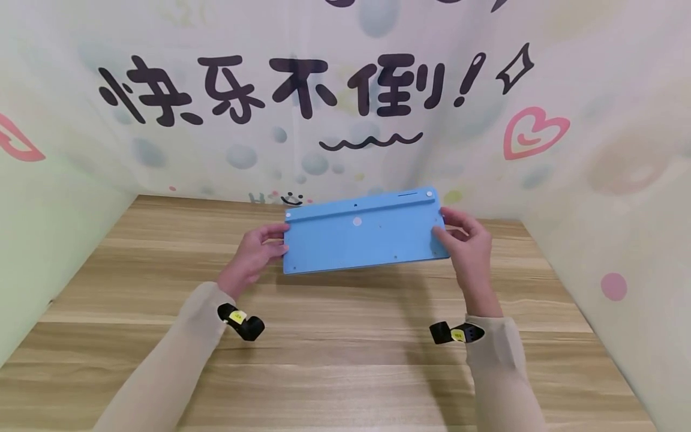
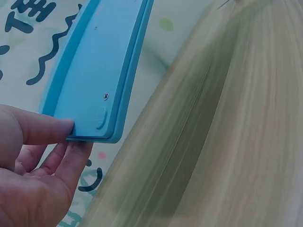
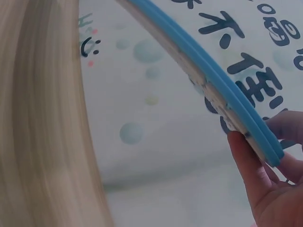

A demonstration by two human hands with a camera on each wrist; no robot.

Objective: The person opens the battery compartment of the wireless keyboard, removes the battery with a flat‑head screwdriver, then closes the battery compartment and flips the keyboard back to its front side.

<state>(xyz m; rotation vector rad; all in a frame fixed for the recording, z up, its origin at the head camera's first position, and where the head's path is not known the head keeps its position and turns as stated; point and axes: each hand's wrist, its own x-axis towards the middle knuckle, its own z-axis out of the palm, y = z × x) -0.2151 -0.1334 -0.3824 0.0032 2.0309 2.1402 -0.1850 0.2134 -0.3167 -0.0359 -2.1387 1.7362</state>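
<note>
A light blue keyboard (image 1: 324, 243) is held up over the table, its flat underside facing the head camera. Along its top edge runs a raised bar, and small screws dot the panel. My left hand (image 1: 254, 255) grips the left end, thumb on the underside (image 2: 106, 66) and fingers behind. At the opposite end, my right hand (image 1: 472, 249) pinches the edge between thumb and fingers. The right wrist view catches the keyboard edge-on (image 3: 222, 87), with pale keys along the side turned away. That end sits slightly higher than the left one in the head view.
Below lies a wood-grain table (image 1: 345, 372), with the keyboard's shadow on it. A pale printed curtain (image 1: 243, 180) with dark lettering hangs behind the far edge, and light walls (image 1: 621, 228) stand at both sides. Each sleeve carries a small black wrist camera (image 1: 251, 329).
</note>
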